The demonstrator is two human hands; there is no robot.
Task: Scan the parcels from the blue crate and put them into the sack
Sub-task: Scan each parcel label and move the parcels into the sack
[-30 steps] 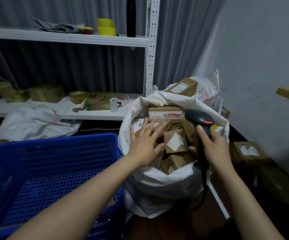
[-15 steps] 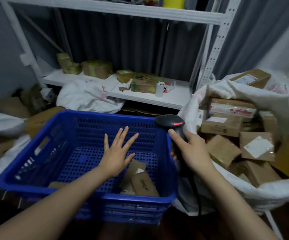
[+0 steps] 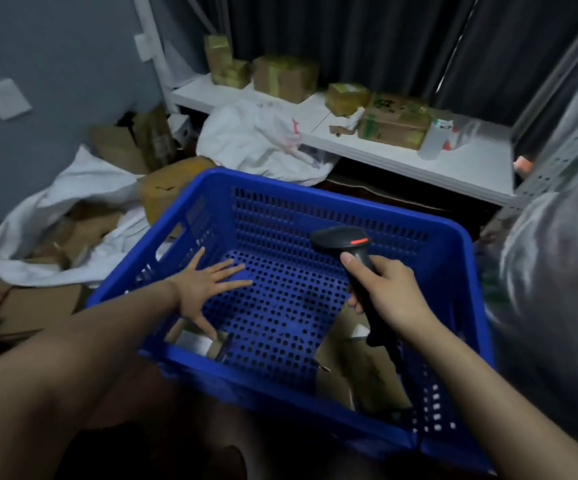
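The blue crate [image 3: 332, 202] fills the middle of the head view. My left hand [image 3: 208, 289] hovers inside it with fingers spread, thumb pointing down at a small brown parcel with a white label [image 3: 197, 342] in the near left corner. More brown parcels [image 3: 346, 368] lie at the crate's near right, partly behind my right arm. My right hand [image 3: 389, 289] grips a black barcode scanner [image 3: 344, 242] with a red light, held over the crate. The white sack [image 3: 557, 271] shows blurred at the right edge.
A white shelf [image 3: 401, 147] behind the crate holds several cardboard boxes and a white cup [image 3: 434, 140]. A crumpled white bag [image 3: 266, 140] hangs off it. On the floor to the left lie another white sack [image 3: 38, 223] and loose cardboard boxes [image 3: 163, 188].
My view swung left from the sack to the crate. My left hand left the sack's parcels and moved down into the crate's left side. The scanner travelled along over the crate.
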